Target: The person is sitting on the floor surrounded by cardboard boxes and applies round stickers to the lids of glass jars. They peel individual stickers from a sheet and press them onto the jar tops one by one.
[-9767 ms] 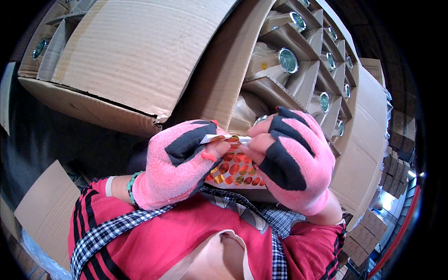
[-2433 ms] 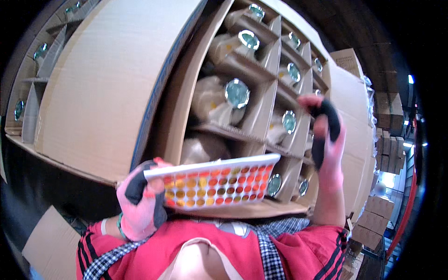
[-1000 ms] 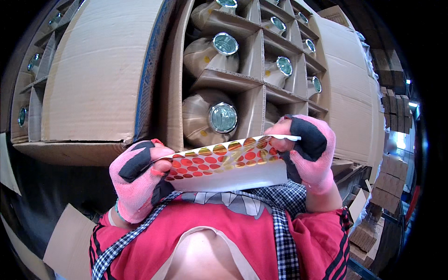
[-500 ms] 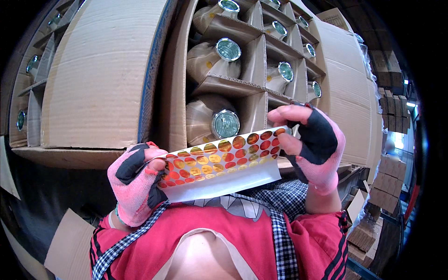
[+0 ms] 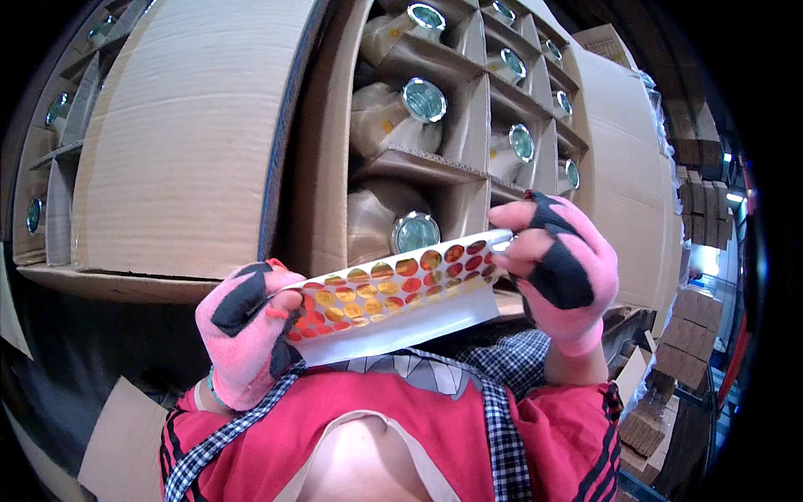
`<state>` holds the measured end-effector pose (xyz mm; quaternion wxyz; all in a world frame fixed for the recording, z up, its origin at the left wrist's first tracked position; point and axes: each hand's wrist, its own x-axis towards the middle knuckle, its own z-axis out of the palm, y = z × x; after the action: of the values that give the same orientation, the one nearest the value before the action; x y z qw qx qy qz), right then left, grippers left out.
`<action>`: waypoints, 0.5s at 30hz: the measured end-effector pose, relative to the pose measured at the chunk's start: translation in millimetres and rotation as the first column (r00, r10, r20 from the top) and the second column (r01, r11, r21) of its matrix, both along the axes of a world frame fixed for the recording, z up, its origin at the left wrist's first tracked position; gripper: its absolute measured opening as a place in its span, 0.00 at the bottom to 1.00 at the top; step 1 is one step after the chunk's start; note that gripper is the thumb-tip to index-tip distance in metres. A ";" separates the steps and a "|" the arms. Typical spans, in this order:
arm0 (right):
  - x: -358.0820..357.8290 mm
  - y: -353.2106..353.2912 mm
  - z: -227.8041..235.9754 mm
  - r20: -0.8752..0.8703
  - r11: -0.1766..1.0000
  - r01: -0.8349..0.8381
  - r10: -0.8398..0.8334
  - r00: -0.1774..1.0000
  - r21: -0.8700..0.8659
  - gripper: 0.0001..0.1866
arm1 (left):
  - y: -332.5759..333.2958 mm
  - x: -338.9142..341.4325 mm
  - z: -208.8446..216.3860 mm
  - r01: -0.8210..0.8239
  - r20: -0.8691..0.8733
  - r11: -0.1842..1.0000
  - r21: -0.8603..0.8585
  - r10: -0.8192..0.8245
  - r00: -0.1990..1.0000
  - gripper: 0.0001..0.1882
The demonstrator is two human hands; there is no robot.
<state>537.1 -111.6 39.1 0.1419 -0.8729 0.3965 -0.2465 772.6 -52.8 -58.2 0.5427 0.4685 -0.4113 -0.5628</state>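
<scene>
A sheet of round shiny stickers point(image 5: 391, 299), red and gold in rows on white backing, is stretched between my hands in front of my chest. My left hand point(image 5: 244, 335), in a pink and black fingerless glove, pinches its left end between thumb and fingers. At the sheet's upper right corner, my right hand point(image 5: 569, 272), gloved alike, closes thumb and fingertips on the edge. Whether a loose sticker is between those fingertips I cannot tell. Just beyond the sheet, a wide-necked glass jar point(image 5: 416, 234) sits in a divided carton.
The open carton point(image 5: 328, 159) holds several glass jars between cardboard dividers point(image 5: 435, 161), some with small yellow dots. A closed carton flap point(image 5: 180, 134) lies left, beside more jars point(image 5: 35, 214). Stacked cardboard point(image 5: 694, 322) stands at the far right.
My right hand has turned slightly, its fingertips now closer together on the sheet's corner. The cartons have shifted a little rightward in view. My left hand keeps its grip.
</scene>
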 end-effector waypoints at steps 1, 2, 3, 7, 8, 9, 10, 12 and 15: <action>-1.6 -4.3 2.9 0.075 0.999 -0.014 0.010 0.997 0.049 0.08 | 1.2 1.7 -1.7 -0.009 0.022 1.000 -0.024 0.009 1.000 0.09; -5.2 -12.8 4.1 0.152 0.995 -0.043 0.029 0.988 0.090 0.08 | 1.5 1.9 -3.7 -0.029 0.048 0.998 -0.055 0.032 0.998 0.08; -13.0 -25.4 5.8 0.216 0.996 -0.079 0.069 0.974 0.038 0.06 | 2.8 -0.1 -1.9 -0.023 -0.031 0.999 -0.035 0.022 0.999 0.08; -31.0 -131.0 11.3 0.423 0.980 -0.002 -0.083 0.902 0.197 0.05 | -1.1 6.5 -2.7 0.123 0.141 0.964 -0.237 -0.091 0.986 0.06; -32.6 -168.0 6.7 0.379 0.968 0.131 -0.206 0.902 0.216 0.05 | -3.7 7.5 -0.4 0.183 0.170 0.953 -0.242 -0.144 0.975 0.06; -42.3 -212.6 -0.6 0.294 0.987 0.054 -0.097 0.951 0.150 0.06 | -5.4 7.7 -0.3 0.205 0.193 0.943 -0.262 -0.157 0.969 0.06; -30.8 -240.6 -13.4 0.331 0.938 0.197 -0.289 0.898 0.285 0.06 | -7.7 8.1 -3.0 0.224 0.218 0.935 -0.276 -0.166 0.962 0.07; -43.5 -302.7 -38.0 0.232 0.964 0.167 -0.214 0.949 0.206 0.06 | -8.5 7.5 -9.0 0.218 0.125 0.942 -0.256 -0.191 0.974 0.08; 2.6 -346.8 -59.8 -0.185 0.923 0.330 -0.295 0.937 0.200 0.10 | -9.8 12.6 -9.0 0.196 0.084 0.942 -0.272 -0.179 0.980 0.10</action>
<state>539.7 -458.4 -20.7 0.1691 -0.7923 0.5662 -0.1521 785.2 -62.6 -67.2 0.5351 0.3622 -0.5447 -0.5346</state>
